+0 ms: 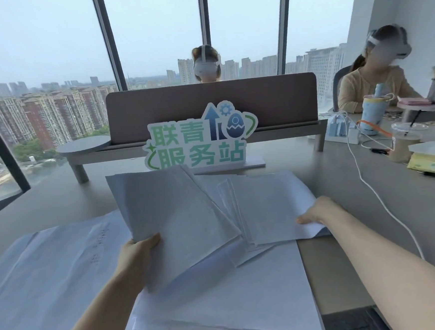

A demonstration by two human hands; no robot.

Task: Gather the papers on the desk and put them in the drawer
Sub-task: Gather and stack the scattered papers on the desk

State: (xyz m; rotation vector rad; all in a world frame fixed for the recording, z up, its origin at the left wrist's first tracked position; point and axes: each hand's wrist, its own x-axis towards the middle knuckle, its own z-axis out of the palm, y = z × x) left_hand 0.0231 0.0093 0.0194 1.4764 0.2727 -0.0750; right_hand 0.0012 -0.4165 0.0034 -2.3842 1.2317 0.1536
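Note:
White papers are spread over the near part of the grey desk point(370, 205). My left hand point(137, 252) grips a lifted stack of sheets point(173, 215) by its near edge, thumb on top. My right hand point(316, 213) rests on another sheaf of papers point(268, 202) to the right, fingers tucked at its near right edge. More loose sheets point(50, 269) lie flat at the left, and a large sheet point(234, 299) lies at the desk's front edge. No drawer is in view.
A green and white sign point(199, 140) stands behind the papers, before a brown divider point(211, 105). At the right lie a white cable point(380, 199), a drink cup point(404, 142), a blue bottle point(375, 113) and a yellow tissue pack point(432, 161). Two people sit beyond.

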